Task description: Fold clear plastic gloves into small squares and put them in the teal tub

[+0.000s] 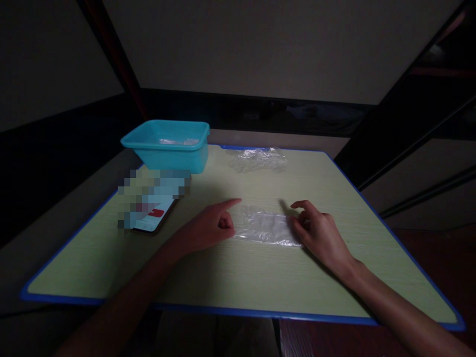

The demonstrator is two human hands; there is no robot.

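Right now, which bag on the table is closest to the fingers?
The flatter bag between the left hand and right hand; the crumpled bag lies farther across the table.

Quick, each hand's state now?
Left hand: partly curled at left end of nearer clear plastic; grip unclear.
Right hand: partly curled at its right end; grip unclear.

I see open table (pixel 349 208) along the right and in the near middle. The steep-sided turquoise basin (pixel 171 157) blocks the far left, a phone (pixel 148 223) lying just nearer. Crumpled clear plastic (pixel 258 160) takes up the far middle; a bare strip runs between it and the flatter plastic piece (pixel 269 228) between the left hand (pixel 208 228) and right hand (pixel 323 239).
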